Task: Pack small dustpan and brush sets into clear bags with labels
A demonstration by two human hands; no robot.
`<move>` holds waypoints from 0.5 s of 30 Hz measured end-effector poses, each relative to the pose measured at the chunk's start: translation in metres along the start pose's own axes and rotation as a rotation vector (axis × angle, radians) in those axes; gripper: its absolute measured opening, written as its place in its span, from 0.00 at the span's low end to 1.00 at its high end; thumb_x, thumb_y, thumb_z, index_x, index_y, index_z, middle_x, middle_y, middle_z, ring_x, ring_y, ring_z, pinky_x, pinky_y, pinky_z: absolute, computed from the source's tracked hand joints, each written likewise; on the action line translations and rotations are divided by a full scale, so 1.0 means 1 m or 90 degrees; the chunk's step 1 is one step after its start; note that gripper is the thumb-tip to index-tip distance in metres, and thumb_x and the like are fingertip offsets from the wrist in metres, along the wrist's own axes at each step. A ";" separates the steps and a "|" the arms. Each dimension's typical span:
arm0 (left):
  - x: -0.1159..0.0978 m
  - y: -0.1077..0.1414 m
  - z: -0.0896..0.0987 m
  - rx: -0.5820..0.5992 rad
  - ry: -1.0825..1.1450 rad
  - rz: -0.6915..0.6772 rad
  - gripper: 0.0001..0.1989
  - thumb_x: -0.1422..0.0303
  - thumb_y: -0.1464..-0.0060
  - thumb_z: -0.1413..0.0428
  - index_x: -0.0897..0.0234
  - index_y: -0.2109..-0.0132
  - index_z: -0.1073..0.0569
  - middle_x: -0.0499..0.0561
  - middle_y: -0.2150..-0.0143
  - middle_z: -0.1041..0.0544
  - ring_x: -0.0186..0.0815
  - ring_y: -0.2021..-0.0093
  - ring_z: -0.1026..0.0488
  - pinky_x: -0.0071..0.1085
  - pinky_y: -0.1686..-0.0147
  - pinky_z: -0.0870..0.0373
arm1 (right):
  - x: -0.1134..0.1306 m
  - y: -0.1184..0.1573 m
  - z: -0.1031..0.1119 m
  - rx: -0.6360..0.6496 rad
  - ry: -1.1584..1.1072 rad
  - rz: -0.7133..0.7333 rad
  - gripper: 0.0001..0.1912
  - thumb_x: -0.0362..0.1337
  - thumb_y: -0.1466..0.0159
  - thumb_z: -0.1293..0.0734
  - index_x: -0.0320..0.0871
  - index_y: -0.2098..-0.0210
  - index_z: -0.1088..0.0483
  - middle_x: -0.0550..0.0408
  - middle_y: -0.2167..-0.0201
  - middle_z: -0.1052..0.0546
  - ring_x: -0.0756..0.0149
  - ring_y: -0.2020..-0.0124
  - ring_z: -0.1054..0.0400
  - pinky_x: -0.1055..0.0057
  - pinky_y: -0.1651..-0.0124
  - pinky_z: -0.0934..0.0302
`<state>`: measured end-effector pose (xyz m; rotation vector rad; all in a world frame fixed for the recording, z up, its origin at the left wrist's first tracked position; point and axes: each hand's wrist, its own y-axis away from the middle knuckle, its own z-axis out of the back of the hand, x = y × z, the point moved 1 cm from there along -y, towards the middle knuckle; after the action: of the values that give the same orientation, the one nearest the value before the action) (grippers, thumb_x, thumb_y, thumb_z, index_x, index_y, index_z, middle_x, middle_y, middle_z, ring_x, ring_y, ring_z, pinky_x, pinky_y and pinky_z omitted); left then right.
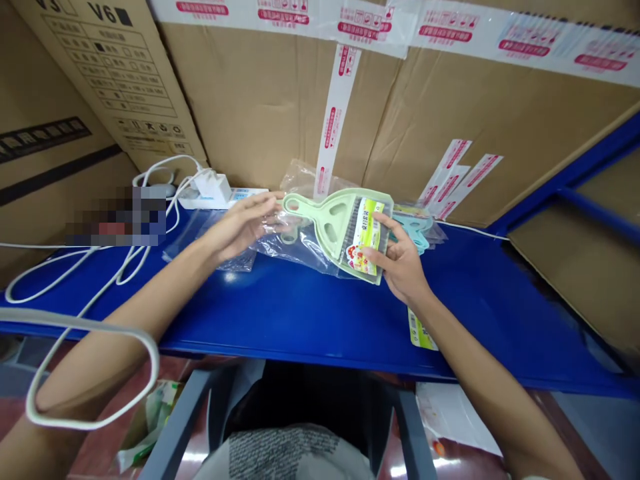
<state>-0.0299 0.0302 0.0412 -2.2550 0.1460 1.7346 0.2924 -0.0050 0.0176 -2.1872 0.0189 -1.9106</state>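
Observation:
A light green dustpan with a small brush nested in it lies above the blue table. A yellow and white label card covers its wide end. My right hand grips that end, thumb and fingers over the card. My left hand is at the handle end, fingers extended and spread beside the handle loop. Clear plastic packaging lies under and behind the dustpan. Just beyond my right hand is a blue-green piece in clear plastic.
Tall cardboard boxes stand behind the blue table. A white power strip with plugs and looping white cables is at the left, one cable crossing my left forearm. Another yellow card lies by my right forearm.

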 end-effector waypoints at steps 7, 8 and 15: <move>0.013 0.013 -0.022 0.114 0.196 0.038 0.14 0.68 0.43 0.35 0.65 0.49 0.18 0.62 0.50 0.15 0.58 0.36 0.22 0.57 0.35 0.25 | 0.000 0.005 -0.004 0.051 0.018 0.009 0.49 0.47 0.45 0.15 0.55 0.30 0.37 0.53 0.51 0.15 0.50 0.51 0.18 0.46 0.46 0.18; 0.014 0.014 -0.023 0.120 0.215 0.036 0.14 0.68 0.43 0.35 0.64 0.49 0.18 0.62 0.50 0.15 0.59 0.36 0.22 0.59 0.35 0.25 | 0.001 0.006 -0.005 0.045 0.017 0.018 0.49 0.47 0.45 0.15 0.56 0.30 0.37 0.53 0.51 0.16 0.49 0.51 0.18 0.46 0.46 0.18; 0.032 0.019 -0.030 0.184 0.161 0.082 0.17 0.76 0.44 0.34 0.66 0.47 0.17 0.62 0.50 0.14 0.58 0.41 0.18 0.54 0.37 0.22 | 0.002 0.009 -0.005 0.054 0.041 0.042 0.49 0.45 0.45 0.15 0.55 0.30 0.38 0.53 0.51 0.15 0.49 0.51 0.17 0.47 0.44 0.19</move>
<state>0.0019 0.0064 0.0140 -2.2761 0.5689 1.3724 0.2893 -0.0152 0.0183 -2.0449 0.0211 -1.9085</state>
